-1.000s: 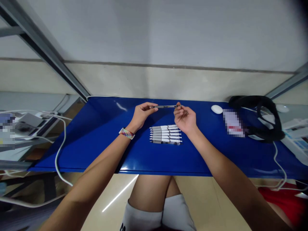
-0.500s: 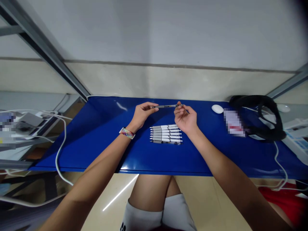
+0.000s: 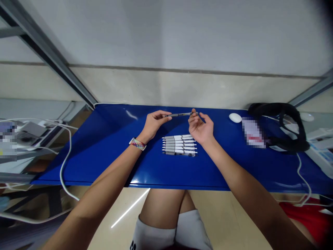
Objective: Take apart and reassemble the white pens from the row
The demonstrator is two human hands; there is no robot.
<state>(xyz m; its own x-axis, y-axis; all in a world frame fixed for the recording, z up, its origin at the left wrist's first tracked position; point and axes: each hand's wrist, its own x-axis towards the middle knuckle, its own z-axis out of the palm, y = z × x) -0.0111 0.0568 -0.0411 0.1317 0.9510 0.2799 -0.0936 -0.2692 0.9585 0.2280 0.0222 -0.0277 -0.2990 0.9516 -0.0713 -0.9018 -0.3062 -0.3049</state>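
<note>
My left hand [image 3: 151,125] pinches one end of a slim grey pen [image 3: 181,114] between thumb and fingertips. The pen is held nearly level above the far part of the blue table. At its other end, the curled fingers of my right hand [image 3: 202,130] touch the barrel, palm turned up and thumb slightly apart. Just below my hands, several white-and-grey pens [image 3: 178,143] lie side by side in a neat row, tips to the left. The nearest one, a pen with a dark barrel [image 3: 179,153], has a clear part.
The blue table [image 3: 104,152] meets a wall at the back. To the right are a white computer mouse [image 3: 235,118], a blurred packet [image 3: 253,132] and a black strapped headset [image 3: 281,142]. White cables [image 3: 63,163] hang over the left side; metal posts [image 3: 78,85] stand at both ends.
Almost nothing differs. My right thumb has shifted a little to the right, away from the pen's end; the pen and my left hand stay in place.
</note>
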